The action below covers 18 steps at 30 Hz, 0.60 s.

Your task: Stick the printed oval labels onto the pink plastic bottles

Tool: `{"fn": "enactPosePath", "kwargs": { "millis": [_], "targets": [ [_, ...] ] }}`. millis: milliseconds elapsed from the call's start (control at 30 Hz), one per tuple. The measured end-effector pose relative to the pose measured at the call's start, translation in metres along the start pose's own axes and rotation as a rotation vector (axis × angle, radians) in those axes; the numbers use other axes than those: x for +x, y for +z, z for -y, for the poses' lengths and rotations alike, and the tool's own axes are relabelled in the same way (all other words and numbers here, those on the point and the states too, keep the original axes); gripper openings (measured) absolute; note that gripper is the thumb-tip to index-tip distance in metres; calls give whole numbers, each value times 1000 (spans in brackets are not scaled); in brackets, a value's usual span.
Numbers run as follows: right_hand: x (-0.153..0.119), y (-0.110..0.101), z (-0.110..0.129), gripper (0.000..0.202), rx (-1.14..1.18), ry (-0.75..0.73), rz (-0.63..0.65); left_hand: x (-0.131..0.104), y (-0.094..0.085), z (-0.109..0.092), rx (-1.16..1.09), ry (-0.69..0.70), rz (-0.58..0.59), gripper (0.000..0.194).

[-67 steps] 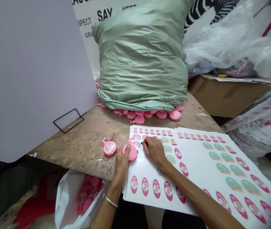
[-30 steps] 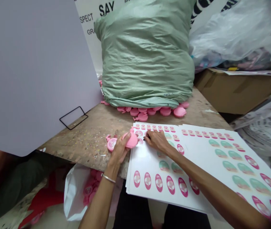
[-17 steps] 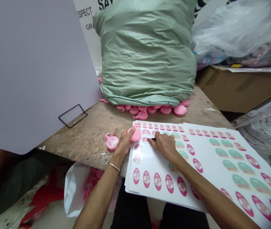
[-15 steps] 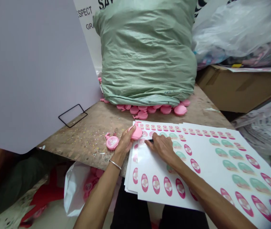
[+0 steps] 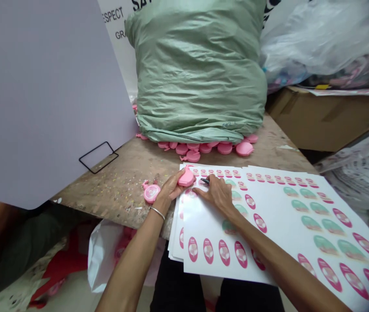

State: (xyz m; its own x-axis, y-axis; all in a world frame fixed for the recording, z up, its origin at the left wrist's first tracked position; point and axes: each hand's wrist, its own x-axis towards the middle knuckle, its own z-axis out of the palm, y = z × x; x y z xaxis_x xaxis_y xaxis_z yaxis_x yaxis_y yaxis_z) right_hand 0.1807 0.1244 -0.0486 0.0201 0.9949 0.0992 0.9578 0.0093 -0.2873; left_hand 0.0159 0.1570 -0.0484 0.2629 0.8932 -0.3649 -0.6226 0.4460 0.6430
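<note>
My left hand (image 5: 170, 187), with a bangle at the wrist, is closed around a pink round plastic case (image 5: 187, 177) at the top left corner of the sticker sheets. My right hand (image 5: 217, 194) rests over the top sticker sheet (image 5: 210, 216), its fingers closed on a small dark pen-like tool (image 5: 205, 180); the exact kind is unclear. Thumb and fingers of that hand lie near the small stickers along the sheet's left side. A second pink case (image 5: 151, 193), with a round printed label on it, lies on the table just left of my left hand.
Several pink cases (image 5: 225, 148) lie under a large green sack (image 5: 200, 78) at the back. A wire stand (image 5: 99, 157) sits beside a pale board (image 5: 47, 95) on the left. A cardboard box (image 5: 334, 117) stands right. A white bag (image 5: 101, 255) hangs below the table edge.
My right hand has moved slightly up and left, with more of the dark tool showing. The top sheet has slid a little left. My left hand still holds the pink case.
</note>
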Motion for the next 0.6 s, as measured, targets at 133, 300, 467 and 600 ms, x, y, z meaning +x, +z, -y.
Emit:
{"fn": "enactPosePath", "kwargs": {
  "millis": [133,300,467,600],
  "targets": [
    [-1,3,-6,53,-5,23,-36,1,-3,0,-30,-13,-6,28],
    [0,-2,-22,31,112,-156,-77,4,-7,-3,-63,-77,2,32],
    [9,0,-15,13,167,-412,-24,5,-8,-6,-86,-107,5,35],
    [13,3,-14,12,214,-508,11,5,-6,-5,-102,-104,-2,34]
  ]
}}
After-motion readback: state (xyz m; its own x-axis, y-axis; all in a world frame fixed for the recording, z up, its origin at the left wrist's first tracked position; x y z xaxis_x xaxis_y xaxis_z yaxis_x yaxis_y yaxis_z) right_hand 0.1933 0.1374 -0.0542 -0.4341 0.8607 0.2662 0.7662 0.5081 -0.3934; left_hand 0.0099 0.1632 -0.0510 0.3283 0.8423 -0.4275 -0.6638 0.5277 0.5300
